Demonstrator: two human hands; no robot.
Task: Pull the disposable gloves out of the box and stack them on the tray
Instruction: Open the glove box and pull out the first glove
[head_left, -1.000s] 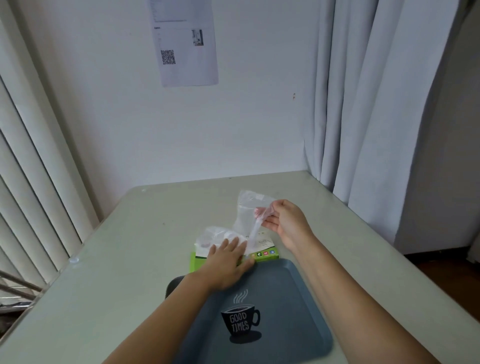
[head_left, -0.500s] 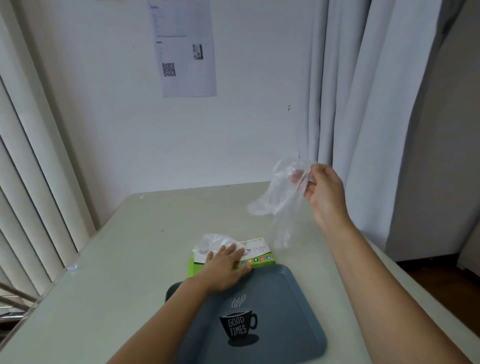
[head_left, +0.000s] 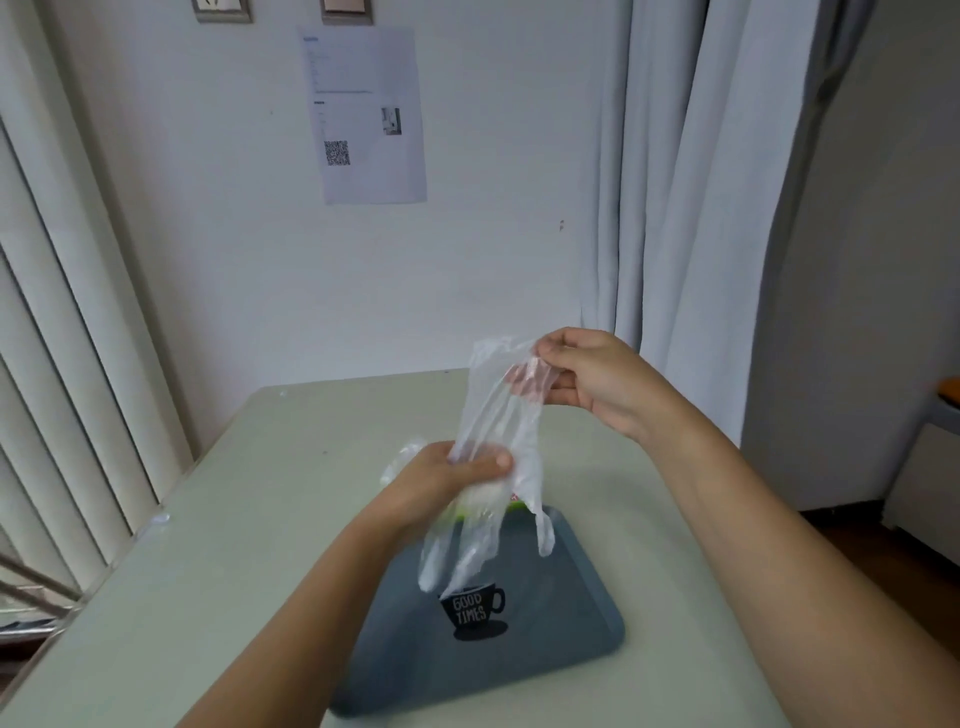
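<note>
A clear plastic disposable glove (head_left: 501, 426) hangs in the air above the table, its fingers dangling over the dark grey tray (head_left: 571, 587). My right hand (head_left: 592, 382) pinches the glove's cuff at the top. My left hand (head_left: 447, 475) pinches the glove at its middle, thumb over the film. The green and white glove box (head_left: 514, 501) lies just beyond the tray, mostly hidden behind my left hand and the glove. More clear film (head_left: 405, 454) pokes up from the box to the left of my left hand.
The tray carries a black "GOOD TIMES" cup print (head_left: 470, 608) and lies on a pale table (head_left: 234, 519). Vertical blinds (head_left: 62, 389) hang at the left, curtains (head_left: 691, 182) at the right. A paper sheet (head_left: 363, 114) is on the wall.
My left hand has lifted off the box and taken hold of the glove's middle. My right hand has brought the glove back over the tray.
</note>
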